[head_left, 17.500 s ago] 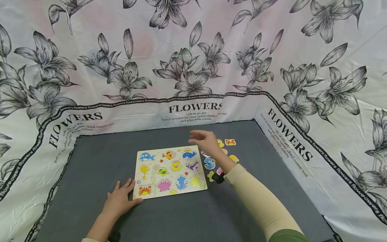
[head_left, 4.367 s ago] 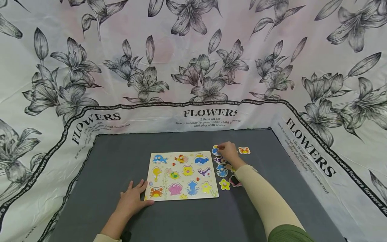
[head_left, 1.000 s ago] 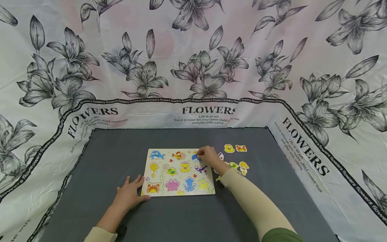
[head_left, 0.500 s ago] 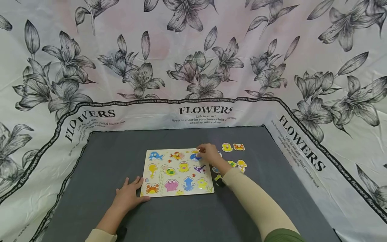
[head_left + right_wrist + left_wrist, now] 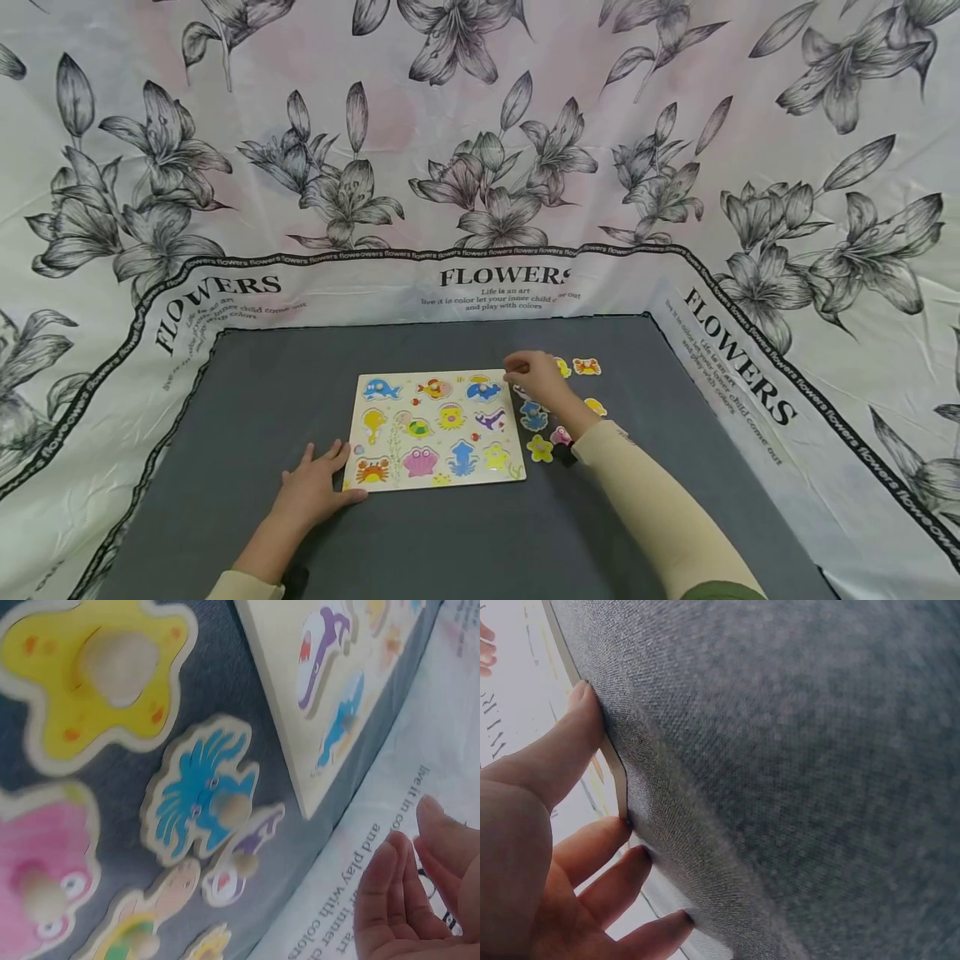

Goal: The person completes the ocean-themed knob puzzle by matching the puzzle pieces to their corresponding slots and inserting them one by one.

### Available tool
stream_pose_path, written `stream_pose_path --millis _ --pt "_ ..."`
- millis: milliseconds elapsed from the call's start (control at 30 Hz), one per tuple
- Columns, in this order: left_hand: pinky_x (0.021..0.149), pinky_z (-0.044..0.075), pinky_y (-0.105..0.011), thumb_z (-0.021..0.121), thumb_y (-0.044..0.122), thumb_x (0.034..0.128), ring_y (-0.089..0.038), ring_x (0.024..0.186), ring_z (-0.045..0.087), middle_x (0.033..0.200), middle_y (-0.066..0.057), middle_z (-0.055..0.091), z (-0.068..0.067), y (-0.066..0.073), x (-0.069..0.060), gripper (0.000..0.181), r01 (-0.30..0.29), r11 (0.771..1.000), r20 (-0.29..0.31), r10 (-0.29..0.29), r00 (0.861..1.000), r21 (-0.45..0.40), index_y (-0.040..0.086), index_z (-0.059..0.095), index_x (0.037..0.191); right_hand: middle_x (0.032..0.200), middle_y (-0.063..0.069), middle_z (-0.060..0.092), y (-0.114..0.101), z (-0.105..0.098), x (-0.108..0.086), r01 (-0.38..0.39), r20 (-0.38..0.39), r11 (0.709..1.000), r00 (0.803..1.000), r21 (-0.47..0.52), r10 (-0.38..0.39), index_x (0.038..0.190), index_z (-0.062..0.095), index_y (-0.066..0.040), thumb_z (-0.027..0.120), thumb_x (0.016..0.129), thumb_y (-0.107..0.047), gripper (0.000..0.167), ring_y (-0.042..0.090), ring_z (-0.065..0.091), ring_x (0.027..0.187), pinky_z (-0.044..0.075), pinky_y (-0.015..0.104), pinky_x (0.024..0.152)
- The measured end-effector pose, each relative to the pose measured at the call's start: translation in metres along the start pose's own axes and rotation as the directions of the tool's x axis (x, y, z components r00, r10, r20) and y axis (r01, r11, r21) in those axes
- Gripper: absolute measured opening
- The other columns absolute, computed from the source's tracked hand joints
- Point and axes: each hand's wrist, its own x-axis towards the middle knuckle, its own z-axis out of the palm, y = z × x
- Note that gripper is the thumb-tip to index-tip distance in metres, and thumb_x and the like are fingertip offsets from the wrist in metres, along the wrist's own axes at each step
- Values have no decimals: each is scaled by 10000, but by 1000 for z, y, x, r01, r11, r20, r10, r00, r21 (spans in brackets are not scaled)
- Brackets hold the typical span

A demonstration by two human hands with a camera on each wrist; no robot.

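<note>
A pale wooden sea-animal puzzle board (image 5: 442, 443) lies on the grey table. My left hand (image 5: 311, 490) touches its near-left corner, fingers spread along the left side; in the left wrist view the thumb (image 5: 574, 739) presses the near edge. My right hand (image 5: 538, 379) is just past the far-right corner, and the right wrist view shows its loosely bent fingers holding nothing. A blue whale piece (image 5: 483, 391), with a knob, sits in the board's far-right spot. The red-and-yellow fish (image 5: 435, 389) is beside it.
Loose knobbed pieces lie right of the board: a yellow star (image 5: 539, 448), a blue squid-like piece (image 5: 199, 799), a pink piece (image 5: 45, 862), a purple whale (image 5: 244, 859) and a crab (image 5: 587, 367). White flower-printed cloth (image 5: 495, 287) stands behind the table.
My right hand has carried the blue whale from the loose pieces to the board's far-right spot, let go and drawn away rightward. My left hand has stayed at the board's corner.
</note>
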Motion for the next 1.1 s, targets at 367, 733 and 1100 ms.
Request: stream_pose_path --millis 367,733,1100 --pt "999 225 -858 795 623 752 -587 1462 168 1591 -214 367 4 -4 -2 1024 22 1000 22 -21 1000 -14 77 427 1536 1093 95 745 14 -18 -11 3 -24 1000 1000 -1 -3 1225 718 -37 771 907 -149 342 234 702 979 598 396 814" --pt "987 231 -863 793 625 752 -592 1455 186 1586 -214 377 5 -6 -1 1016 6 1000 5 -5 1000 -3 79 438 1531 1137 145 747 34 -46 -31 -16 -108 1000 994 -26 13 1209 727 -17 772 909 -173 341 293 720 1004 596 452 842" --pt "994 225 -861 793 624 752 -587 1461 180 1585 -211 382 3 -3 3 1015 -9 1000 -3 9 1000 0 81 439 1532 1064 147 758 63 -62 -52 -88 -126 993 989 -73 78 1183 733 2 766 914 -160 316 286 724 963 596 439 818"
